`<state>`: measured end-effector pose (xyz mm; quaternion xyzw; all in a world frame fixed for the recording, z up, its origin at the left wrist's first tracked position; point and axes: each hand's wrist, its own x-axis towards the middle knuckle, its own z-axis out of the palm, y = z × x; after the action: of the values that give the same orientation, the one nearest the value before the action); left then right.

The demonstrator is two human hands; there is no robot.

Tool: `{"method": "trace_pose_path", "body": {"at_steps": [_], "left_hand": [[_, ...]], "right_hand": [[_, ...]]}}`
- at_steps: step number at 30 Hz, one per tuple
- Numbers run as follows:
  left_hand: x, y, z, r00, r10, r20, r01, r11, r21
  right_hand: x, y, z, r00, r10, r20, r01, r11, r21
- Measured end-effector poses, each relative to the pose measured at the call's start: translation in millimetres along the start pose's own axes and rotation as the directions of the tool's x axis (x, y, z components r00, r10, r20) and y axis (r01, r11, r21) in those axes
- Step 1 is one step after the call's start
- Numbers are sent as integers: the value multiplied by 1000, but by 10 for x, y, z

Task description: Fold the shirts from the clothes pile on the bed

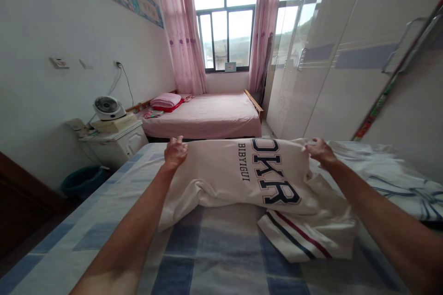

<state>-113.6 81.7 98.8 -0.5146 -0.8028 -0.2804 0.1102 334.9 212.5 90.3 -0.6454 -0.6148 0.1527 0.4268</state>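
A cream T-shirt (221,166) with dark block letters lies sideways across the bed in front of me, its far edge lifted a little. My left hand (176,151) pinches the far left corner of the cloth. At the far right corner, my right hand (320,151) grips the fabric near the shoulder or collar; which one I cannot tell. One sleeve with green and red stripes spreads toward me at the lower right. The near side of the shirt is creased and bunched on the left.
Blue and white checked bedding (224,249) lies under the shirt. More white clothing (384,166) is heaped at the right. Beyond stand a pink bed (214,110), a white cabinet (121,145) with a fan (108,107), and a glossy wardrobe (321,87). A green bin (83,182) sits at left.
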Motion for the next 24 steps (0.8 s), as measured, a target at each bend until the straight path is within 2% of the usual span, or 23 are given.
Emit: {"method": "trace_pose_path", "body": {"at_steps": [2, 3, 4, 6, 7, 8, 9, 10, 12, 15, 17, 18, 20, 21, 23, 24], "left_hand": [[-175, -47, 47, 984, 159, 85, -158, 987, -18], [-300, -70, 23, 954, 272, 129, -263, 962, -78], [-443, -92, -31, 904, 391, 174, -367, 917, -157], [-751, -144, -204, 746, 591, 307, -503, 802, -323], [-898, -175, -301, 657, 642, 396, -525, 766, -370], [-1032, -209, -390, 596, 658, 460, -534, 753, -386], [-1148, -244, -458, 565, 654, 502, -541, 754, -373], [-1244, -277, -498, 558, 641, 528, -549, 761, -344], [-1369, -328, -482, 593, 612, 523, -563, 780, -274], [-1390, -332, -308, 679, 564, 470, -547, 816, -189], [-1290, -281, -226, 769, 483, 420, -474, 870, -134], [-1213, -243, -227, 815, 435, 383, -421, 898, -125], [-1030, -158, -342, 887, 361, 289, -320, 930, -180], [-943, -117, -452, 911, 338, 236, -283, 929, -237], [-819, -55, -738, 934, 320, 161, -245, 899, -363], [-795, -40, -893, 936, 318, 150, -233, 880, -415]], "right_hand": [[-221, 74, -13, 998, -58, 32, 60, 995, -82], [-384, 96, -50, 989, -125, 84, 134, 984, -120], [-572, 112, -107, 958, -228, 173, 253, 957, -141], [-974, 144, -266, 833, -388, 394, 455, 886, -90], [-1165, 168, -354, 749, -415, 517, 517, 853, -64], [-1337, 200, -436, 668, -418, 615, 556, 830, -39], [-1483, 241, -502, 601, -404, 690, 577, 817, -24], [-1599, 289, -544, 557, -390, 733, 593, 805, -22], [-1735, 387, -542, 537, -400, 743, 623, 782, -29], [-1735, 445, -394, 574, -496, 651, 664, 747, -16], [-1643, 375, -317, 646, -514, 564, 635, 772, -25], [-1583, 305, -318, 704, -496, 509, 595, 803, -40], [-1453, 119, -424, 829, -428, 359, 481, 874, -68], [-1393, 14, -529, 876, -393, 280, 426, 902, -67], [-1302, -179, -814, 932, -330, 148, 336, 942, -17], [-1278, -253, -975, 948, -294, 122, 292, 956, 34]]}}
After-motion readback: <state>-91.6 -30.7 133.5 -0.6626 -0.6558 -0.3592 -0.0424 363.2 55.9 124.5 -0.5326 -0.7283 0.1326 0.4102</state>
